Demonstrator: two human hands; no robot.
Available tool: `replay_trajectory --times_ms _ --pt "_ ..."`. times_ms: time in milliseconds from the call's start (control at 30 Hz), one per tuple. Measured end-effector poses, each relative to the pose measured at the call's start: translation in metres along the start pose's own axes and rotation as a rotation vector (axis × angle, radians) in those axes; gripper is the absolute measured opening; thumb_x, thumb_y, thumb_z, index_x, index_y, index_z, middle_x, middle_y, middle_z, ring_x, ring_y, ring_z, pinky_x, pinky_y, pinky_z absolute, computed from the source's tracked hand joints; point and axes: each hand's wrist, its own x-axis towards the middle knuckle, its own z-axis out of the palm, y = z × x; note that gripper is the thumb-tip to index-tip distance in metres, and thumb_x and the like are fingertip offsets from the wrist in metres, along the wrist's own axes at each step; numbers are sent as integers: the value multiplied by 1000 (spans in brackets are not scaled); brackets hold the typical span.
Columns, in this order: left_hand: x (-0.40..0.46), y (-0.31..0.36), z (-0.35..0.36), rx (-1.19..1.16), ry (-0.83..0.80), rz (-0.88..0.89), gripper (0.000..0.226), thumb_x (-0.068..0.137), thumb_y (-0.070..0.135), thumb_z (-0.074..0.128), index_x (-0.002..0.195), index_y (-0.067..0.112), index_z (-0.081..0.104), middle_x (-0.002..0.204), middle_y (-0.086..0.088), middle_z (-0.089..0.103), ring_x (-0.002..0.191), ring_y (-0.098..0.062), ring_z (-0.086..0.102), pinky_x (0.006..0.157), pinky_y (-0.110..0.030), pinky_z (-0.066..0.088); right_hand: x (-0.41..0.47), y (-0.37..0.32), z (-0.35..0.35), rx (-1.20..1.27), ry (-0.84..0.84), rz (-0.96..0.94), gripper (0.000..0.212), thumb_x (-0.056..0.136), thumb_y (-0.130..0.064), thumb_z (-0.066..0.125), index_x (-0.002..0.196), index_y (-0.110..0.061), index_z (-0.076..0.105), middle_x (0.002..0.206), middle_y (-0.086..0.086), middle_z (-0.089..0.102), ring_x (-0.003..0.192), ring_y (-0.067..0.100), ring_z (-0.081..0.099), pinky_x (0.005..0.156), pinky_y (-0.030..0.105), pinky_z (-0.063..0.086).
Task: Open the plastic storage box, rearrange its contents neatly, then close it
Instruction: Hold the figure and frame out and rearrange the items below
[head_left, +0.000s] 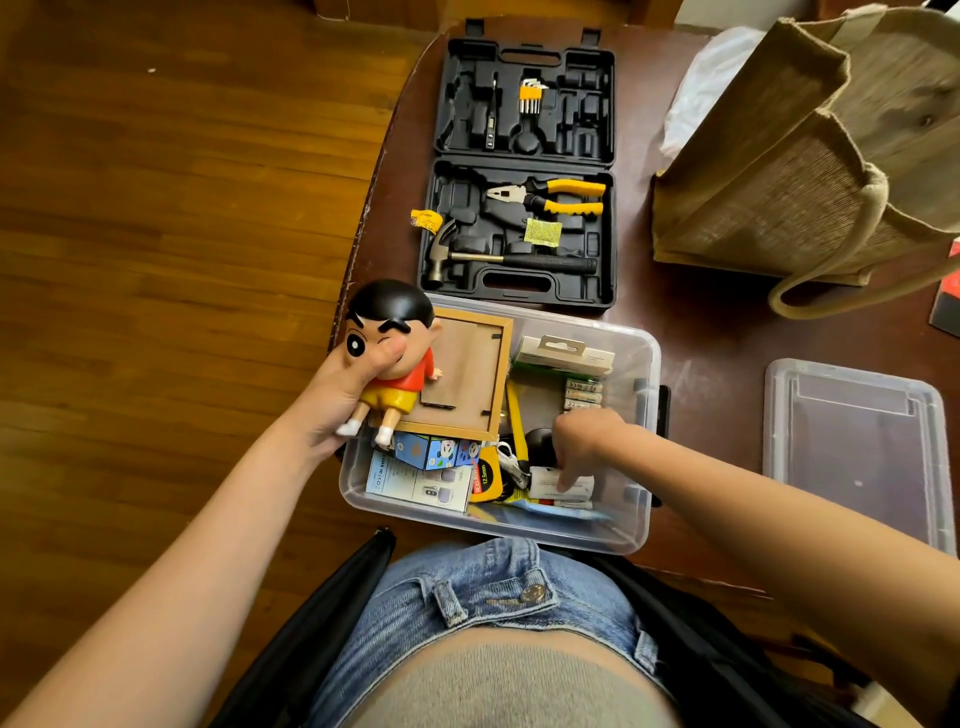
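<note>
Storage box (644, 364) sits lower centre of frame, lid off, on the dark brown surface (717, 332). Its left wall lines up with the surface's left edge, wooden floor (156, 234) beyond. Near wall is close to the surface's front edge, right by the person's lap. Far wall almost touches the open black tool case (519, 171) in the upper centre. Bare surface lies between the box's right wall and the clear lid (852, 441), which lies flat at the right edge of frame. Jute bag (779, 171) fills the upper right, apart from the box.

Left hand (337, 400) is at the box's far-left corner, over the edge, fingers and thumb wrapped round a cartoon figurine (389, 353); thumb across its face. Figurine's legs hang over the wooden picture frame (467, 374), which lies back-side up in the box's left half.

Right hand (582, 441) is down inside the box, right half, fingers pointed down onto a white packet (576, 486) near the front wall; whether it pinches or only touches it I cannot tell. Battery packs (582, 395) lie just beyond that hand, a white carton (566, 356) against the far wall. Printed small boxes (421, 467) and a yellow tape pack (485, 478) sit front-left, between the two hands.
</note>
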Motion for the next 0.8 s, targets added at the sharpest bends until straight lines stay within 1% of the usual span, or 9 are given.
replay_trajectory --times_ms 133,233,367,433,500,567,633,700,800 --pt "0 1 0 1 -5 4 74 44 61 84 107 26 66 88 -5 73 73 -14 69 57 -26 57 -2 2 2 -18 -33 -33 44 74 -48 73 98 -11 69 86 2 65 76 19 55 61 27 45" --pt "0 1 1 1 6 6 75 43 61 84 106 26 66 87 -3 73 73 -13 69 57 -26 57 -3 2 11 -26 -30 -55 39 76 -42 71 94 -7 67 79 1 58 72 20 53 62 27 45" --pt "0 0 0 7 7 6 78 41 62 84 107 25 63 85 -1 74 73 -12 70 55 -25 56 -8 -2 22 -85 41 -58 21 81 -32 63 83 -12 59 74 1 53 66 20 50 54 25 42" --pt "0 0 0 7 11 1 80 41 62 84 109 25 63 87 -1 73 75 -13 70 56 -26 56 -9 0 20 -94 11 -59 20 80 -30 61 82 -11 63 69 -1 50 63 19 48 47 22 36" --pt "1 0 -1 12 12 -3 82 41 62 84 111 24 62 88 -2 73 75 -14 69 56 -26 56 -12 6 9 -69 -56 -75 21 79 -34 64 69 -15 63 62 -3 51 60 17 47 48 21 34" --pt "1 0 -1 15 19 -8 85 41 62 84 113 23 61 88 -3 73 73 -14 69 54 -26 56 -15 14 -7 32 -133 -109 24 79 -40 67 70 -18 66 65 -4 59 62 15 51 55 23 41" --pt "1 0 -1 13 19 -6 86 41 62 85 113 22 59 83 -3 73 68 -13 69 51 -25 54 -19 21 -20 205 -189 -131 29 79 -40 70 91 -14 73 82 -2 70 69 15 61 64 25 51" --pt "0 0 0 9 11 -1 87 42 62 84 114 21 58 80 -3 73 65 -12 69 48 -25 54 -22 25 -29 381 -233 -114 37 79 -37 71 100 -6 72 94 7 73 74 18 67 69 27 56" --pt "-1 1 0 -2 -10 3 86 46 60 84 117 20 57 84 -4 73 66 -13 70 48 -26 55 -22 29 -38 559 -300 -94 22 84 -29 68 86 -7 68 82 5 68 60 11 66 54 20 54"
